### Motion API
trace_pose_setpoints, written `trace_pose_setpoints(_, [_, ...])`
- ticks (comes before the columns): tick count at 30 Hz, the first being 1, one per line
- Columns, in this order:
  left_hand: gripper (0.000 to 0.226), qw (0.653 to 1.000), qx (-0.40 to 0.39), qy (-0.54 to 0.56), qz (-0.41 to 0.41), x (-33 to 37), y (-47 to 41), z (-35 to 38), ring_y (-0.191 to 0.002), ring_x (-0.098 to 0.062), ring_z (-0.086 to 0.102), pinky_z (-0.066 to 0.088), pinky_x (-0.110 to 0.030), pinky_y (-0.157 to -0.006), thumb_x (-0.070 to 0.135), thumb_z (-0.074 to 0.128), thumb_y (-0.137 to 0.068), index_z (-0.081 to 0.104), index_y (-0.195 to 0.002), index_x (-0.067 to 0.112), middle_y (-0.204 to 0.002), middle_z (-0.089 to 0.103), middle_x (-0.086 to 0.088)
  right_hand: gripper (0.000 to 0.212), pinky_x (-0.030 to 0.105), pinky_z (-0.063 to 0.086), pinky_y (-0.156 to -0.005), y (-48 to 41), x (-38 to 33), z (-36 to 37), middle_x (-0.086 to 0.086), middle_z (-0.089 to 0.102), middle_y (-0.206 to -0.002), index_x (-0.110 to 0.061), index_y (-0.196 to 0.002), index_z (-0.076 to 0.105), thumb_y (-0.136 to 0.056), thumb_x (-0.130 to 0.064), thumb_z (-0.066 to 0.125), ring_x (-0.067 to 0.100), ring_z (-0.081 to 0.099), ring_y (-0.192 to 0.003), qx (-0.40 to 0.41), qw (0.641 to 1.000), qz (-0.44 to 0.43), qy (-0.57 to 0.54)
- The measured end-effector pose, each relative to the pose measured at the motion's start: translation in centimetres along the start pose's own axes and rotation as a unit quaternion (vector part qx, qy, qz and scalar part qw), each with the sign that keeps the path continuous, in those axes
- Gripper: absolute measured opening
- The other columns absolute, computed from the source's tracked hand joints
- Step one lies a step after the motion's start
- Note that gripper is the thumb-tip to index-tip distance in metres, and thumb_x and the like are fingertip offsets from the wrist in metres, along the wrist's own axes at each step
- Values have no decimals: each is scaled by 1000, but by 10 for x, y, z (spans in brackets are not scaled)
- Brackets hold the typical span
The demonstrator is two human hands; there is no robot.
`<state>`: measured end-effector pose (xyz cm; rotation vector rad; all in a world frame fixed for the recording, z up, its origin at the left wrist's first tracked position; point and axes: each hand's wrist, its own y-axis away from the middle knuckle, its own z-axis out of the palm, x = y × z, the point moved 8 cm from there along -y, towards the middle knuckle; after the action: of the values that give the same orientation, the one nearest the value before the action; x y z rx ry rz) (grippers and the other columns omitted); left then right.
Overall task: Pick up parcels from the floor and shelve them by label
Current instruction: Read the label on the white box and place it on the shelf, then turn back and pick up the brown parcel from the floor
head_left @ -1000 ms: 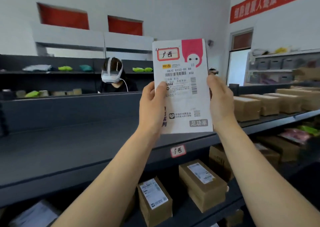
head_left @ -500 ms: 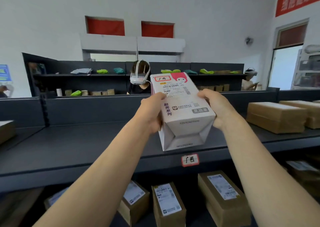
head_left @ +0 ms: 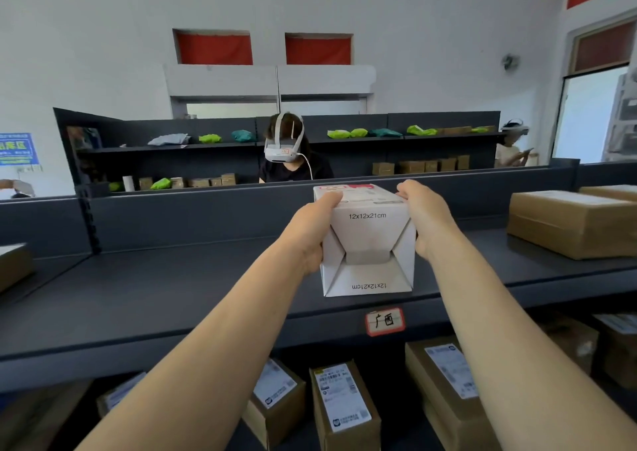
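Gripping a white carton parcel [head_left: 368,240] from both sides: left hand [head_left: 312,233] pressing flat against its left face with the thumb hooked over the top edge, right hand [head_left: 425,219] clamping the right face the same way. Lying on its side near the front edge of the dark grey shelf [head_left: 165,288], folded end flap facing the camera and reading "12x12x21cm" twice, pink-and-white labelled face turned up and away. Whether resting fully on the shelf or hovering just above, hard telling. Sitting directly above a red-framed handwritten shelf tag [head_left: 385,321] fixed to the front lip. Sharing the shelf's right end with a large brown carton [head_left: 568,221], well apart. Showing labelled brown boxes [head_left: 339,404] on the tier below, and, beyond the back panel, a person wearing a headset [head_left: 283,149].
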<state>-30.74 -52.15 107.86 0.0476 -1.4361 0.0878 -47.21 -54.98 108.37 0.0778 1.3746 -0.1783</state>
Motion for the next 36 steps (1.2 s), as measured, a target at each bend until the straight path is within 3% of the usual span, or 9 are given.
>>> trace_pose_setpoints(2, [57, 1000, 9, 0, 19, 4, 2, -3, -96, -22, 70, 56, -40, -89, 51, 63, -86, 58, -127, 13, -116, 72, -8, 32, 32, 37, -58, 0, -4, -3, 13, 57, -82, -2, -113, 60, -92, -23, 49, 23, 52, -64, 28, 999, -30, 8])
trace_pose_setpoints(4, [86, 997, 39, -23, 70, 13, 5, -9, -127, -22, 54, 41, -35, -103, 61, 64, -77, 38, -147, 19, -147, 50, -1, 38, 34, 34, -63, 2, -12, -8, 16, 48, -82, 5, -118, 56, -92, -21, 49, 25, 47, -74, 67, 994, -83, 34])
trace_pose_setpoints(6, [70, 983, 84, -36, 161, 30, 15, -14, -139, -16, 37, 28, -27, -99, 48, 56, -92, 31, -151, 21, -154, 37, 4, 27, 30, 34, -68, 10, -24, -10, 19, 42, -75, 3, -103, 61, -94, -20, 48, 18, 46, -74, 86, 984, -145, 62])
trace_pose_setpoints(9, [45, 961, 95, -22, 259, 47, 33, -15, -129, -9, 46, 32, -21, -94, 34, 52, -98, 45, -140, 20, -143, 50, 5, 15, 20, 36, -62, 27, -40, -8, -9, 52, -75, -19, -90, 60, -96, -22, 46, 2, 47, -71, 90, 964, -229, 103])
trace_pose_setpoints(14, [33, 933, 64, -5, 355, 53, 60, -10, -121, -5, 54, 42, -15, -94, 25, 51, -100, 54, -132, 18, -132, 60, 4, 27, 5, 40, -78, 61, -53, -6, -9, 63, -115, -20, -120, 63, -99, -28, 48, 0, 54, -105, 101, 923, -345, 134])
trace_pose_setpoints(18, [31, 911, 19, 24, 412, 59, 75, -11, -121, -2, 54, 42, -6, -92, 17, 49, -102, 56, -131, 12, -130, 61, 4, 36, -5, 37, -83, 88, -59, -1, -7, 58, -131, -18, -133, 55, -100, -28, 48, 1, 50, -118, 99, 907, -384, 141])
trace_pose_setpoints(22, [30, 890, -87, 73, 442, 61, 87, -4, -124, -4, 53, 40, -5, -90, 11, 45, -102, 53, -131, 6, -129, 59, 2, 40, 0, 37, -93, 114, -58, 0, -3, 55, -138, -15, -138, 51, -101, -28, 47, 0, 49, -122, 112, 901, -399, 128])
trace_pose_setpoints(29, [36, 847, -239, 166, 446, 60, 103, -13, -125, -10, 53, 41, -19, -101, 27, 45, -95, 52, -126, 10, -126, 58, 1, 40, 7, 40, -95, 170, -50, 12, 2, 56, -139, -14, -138, 48, -100, -28, 47, 1, 52, -124, 167, 882, -428, 107])
trace_pose_setpoints(36, [38, 809, -372, 262, 373, 30, 139, -18, -129, -14, 51, 39, -25, -106, 29, 43, -91, 50, -125, 13, -129, 56, -5, 43, 15, 42, -98, 244, -17, 16, -2, 58, -130, -16, -133, 48, -95, -35, 45, -1, 54, -122, 227, 865, -436, 102])
